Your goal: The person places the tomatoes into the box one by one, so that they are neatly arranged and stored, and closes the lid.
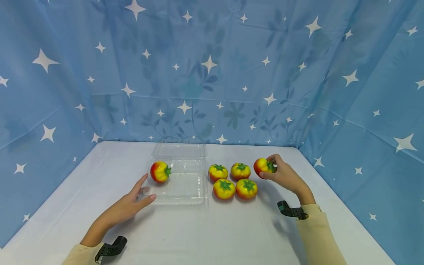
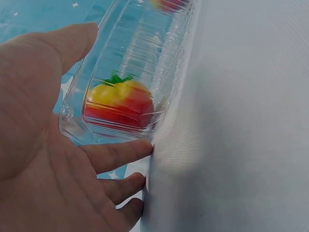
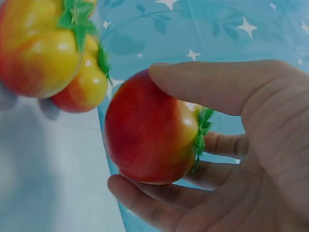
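There are six round red-and-yellow fruits with leafy green tops (image 1: 223, 190) and one clear plastic rectangular box (image 1: 185, 184). One left hand (image 1: 127, 207) and one right hand (image 1: 285, 176) show, with two black wristbands (image 1: 112, 249), two cream cloth sleeves (image 1: 318, 233) and one white table (image 1: 248, 235).

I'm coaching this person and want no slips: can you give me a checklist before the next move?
1. Right hand grips one fruit: ok.
2. Clear container's lid is folded back: ok.
3. Container has bare space beside the fruit inside: ok.
4. Left hand steadies the container: cannot tell; it's at the near-left corner, firm contact unclear.
5. Held fruit is above the container: not ok; it's right of the four loose fruits.
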The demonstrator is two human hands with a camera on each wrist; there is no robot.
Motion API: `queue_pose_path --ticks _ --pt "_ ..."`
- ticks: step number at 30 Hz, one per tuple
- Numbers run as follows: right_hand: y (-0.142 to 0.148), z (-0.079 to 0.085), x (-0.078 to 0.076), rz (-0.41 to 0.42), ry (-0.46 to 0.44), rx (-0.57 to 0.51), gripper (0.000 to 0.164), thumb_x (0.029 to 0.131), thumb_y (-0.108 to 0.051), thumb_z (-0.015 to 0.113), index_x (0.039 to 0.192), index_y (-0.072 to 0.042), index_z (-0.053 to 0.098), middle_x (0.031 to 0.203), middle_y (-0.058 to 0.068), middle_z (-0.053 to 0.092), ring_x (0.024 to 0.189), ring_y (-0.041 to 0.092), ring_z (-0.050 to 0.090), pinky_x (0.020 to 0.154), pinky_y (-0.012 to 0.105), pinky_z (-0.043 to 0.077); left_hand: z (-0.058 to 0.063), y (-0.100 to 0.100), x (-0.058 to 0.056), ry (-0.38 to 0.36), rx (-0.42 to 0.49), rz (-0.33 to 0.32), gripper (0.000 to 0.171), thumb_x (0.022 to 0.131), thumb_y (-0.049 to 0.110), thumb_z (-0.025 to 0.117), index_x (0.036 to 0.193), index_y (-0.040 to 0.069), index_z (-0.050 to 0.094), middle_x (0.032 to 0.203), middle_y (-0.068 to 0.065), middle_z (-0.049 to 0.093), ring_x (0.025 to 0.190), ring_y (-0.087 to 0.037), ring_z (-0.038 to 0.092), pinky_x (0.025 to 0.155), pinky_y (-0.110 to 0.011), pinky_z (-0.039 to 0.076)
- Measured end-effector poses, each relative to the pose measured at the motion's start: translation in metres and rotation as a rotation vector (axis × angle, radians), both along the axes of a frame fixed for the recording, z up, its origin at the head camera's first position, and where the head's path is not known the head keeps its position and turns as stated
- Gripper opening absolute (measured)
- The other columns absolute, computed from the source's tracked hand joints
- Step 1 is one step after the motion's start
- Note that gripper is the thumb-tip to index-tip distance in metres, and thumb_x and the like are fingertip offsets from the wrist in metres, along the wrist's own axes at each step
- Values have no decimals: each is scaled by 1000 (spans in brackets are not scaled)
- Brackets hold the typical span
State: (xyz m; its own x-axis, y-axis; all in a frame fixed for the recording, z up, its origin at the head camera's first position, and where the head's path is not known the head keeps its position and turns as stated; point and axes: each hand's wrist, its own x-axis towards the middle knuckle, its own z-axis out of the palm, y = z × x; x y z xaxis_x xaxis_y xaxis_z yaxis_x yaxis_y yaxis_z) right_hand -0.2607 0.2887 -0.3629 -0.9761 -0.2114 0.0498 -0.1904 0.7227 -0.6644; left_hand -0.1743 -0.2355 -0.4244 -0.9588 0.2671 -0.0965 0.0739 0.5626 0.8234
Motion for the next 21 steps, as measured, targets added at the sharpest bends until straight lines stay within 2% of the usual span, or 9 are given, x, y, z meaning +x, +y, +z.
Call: queue_pose_path --ticks 10,21 --pt "-14 11 5 -6 70 -54 74 100 -41 76 148 0 39 148 27 51 135 50 51 104 63 53 -1 0 0 12 19 -5 96 109 44 62 173 13 -2 165 -41 27 151 -63 25 111 -80 31" --pt "-29 20 11 19 116 -88 72 101 -38 75 150 0 38 156 28 44 136 52 52 105 63 51 1 0 0 8 21 -3 96 109 42 62 172 11 -2 164 -41 27 150 -62 27 111 -80 32"
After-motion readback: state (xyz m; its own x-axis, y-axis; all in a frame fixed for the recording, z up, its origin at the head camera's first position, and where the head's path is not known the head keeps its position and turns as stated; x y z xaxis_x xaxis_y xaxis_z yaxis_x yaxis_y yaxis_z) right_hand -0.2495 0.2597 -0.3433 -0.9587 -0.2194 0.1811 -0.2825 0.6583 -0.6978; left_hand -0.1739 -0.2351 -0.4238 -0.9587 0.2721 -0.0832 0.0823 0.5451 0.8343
